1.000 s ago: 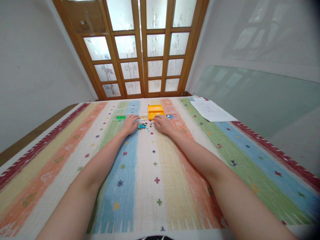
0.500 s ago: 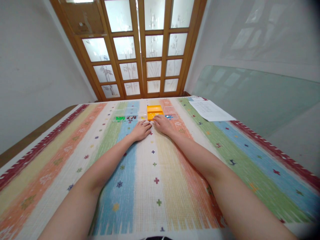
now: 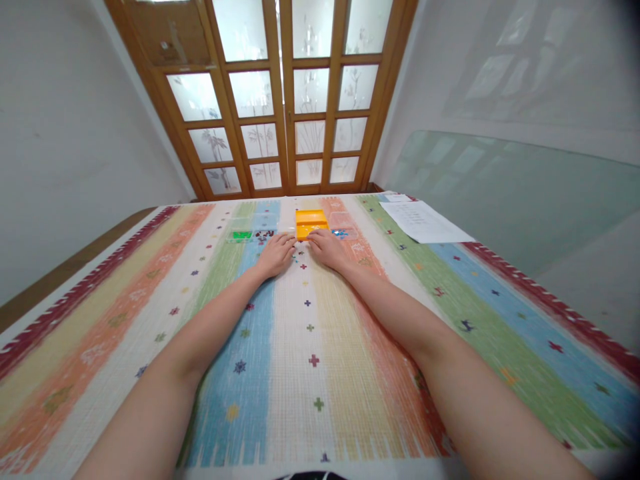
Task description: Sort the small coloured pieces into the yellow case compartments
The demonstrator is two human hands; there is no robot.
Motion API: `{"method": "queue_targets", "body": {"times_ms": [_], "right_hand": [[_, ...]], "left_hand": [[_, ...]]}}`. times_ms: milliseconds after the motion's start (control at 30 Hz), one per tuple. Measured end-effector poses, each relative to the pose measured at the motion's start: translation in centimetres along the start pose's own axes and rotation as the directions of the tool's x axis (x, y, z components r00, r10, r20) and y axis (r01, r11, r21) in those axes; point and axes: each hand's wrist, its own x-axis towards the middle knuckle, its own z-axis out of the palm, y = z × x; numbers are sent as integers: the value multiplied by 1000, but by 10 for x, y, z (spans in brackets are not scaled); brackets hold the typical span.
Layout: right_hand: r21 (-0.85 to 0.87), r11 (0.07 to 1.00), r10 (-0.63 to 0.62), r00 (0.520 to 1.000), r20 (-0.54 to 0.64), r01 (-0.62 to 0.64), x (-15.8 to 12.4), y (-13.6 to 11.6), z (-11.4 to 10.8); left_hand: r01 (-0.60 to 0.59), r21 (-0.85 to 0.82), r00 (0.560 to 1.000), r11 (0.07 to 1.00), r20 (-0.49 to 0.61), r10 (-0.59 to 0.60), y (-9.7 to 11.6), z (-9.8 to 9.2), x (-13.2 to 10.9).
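Note:
My left hand (image 3: 279,254) is low over the cloth, fingers stretched forward and slightly bent at the near edge of a clear box, partly covering it. My right hand (image 3: 326,249) has its fingers curled together against the front edge of an open yellow box (image 3: 311,217); anything between the fingertips is too small to make out. Small pale pieces lie in the yellow box. Tiny blue and dark bits (image 3: 295,258) show on the cloth between the hands. Left of the yellow box are green beads (image 3: 242,235) and dark red beads (image 3: 264,235) in clear boxes; blue beads (image 3: 341,234) are to its right.
A striped, patterned tablecloth (image 3: 295,373) covers the table. Printed paper sheets (image 3: 425,222) lie at the far right, near a pale glass panel (image 3: 500,187) by the wall. Beyond the table stand wooden doors with glass panes (image 3: 286,133).
My left hand has moved forward and a little left, from beside the right fingertips to the clear box. The right hand stays at the yellow box. Tiny bits now show between the hands.

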Motion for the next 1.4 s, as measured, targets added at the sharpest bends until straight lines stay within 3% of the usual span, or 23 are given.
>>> {"method": "queue_targets", "body": {"times_ms": [167,300,467,600,767,933,1100,1400], "right_hand": [[0,1000,-6,1000,8,6,-1,-2,-2],[-4,1000,-5,1000,25,5,0,-2,-3],[25,1000,4,999,43,-5,0,-3,-4],[23,1000,8,999,42,-9,0,-3,-3],[68,997,-32,998,49,29,0,-4,-4],[168,981,-134,969,206,100,-1,-17,-9],[232,967,-180,932,315,109,-1,-31,-16],[226,961,-227,921,318,159,-1,-29,-13]], "left_hand": [[167,-55,977,984,-127,-172,-29,-6,-2],[267,-78,952,961,-132,-275,-50,-7,-6],[291,-83,946,953,-128,-299,-66,-1,-10],[272,-71,955,960,-100,-278,-63,-1,-10],[165,-62,983,984,-77,-169,-45,-5,-8],[104,-53,993,993,-57,-107,-39,-4,-8],[97,-54,994,994,-36,-99,-38,-5,-9],[112,-69,993,991,-25,-114,-36,-6,-9]]}}
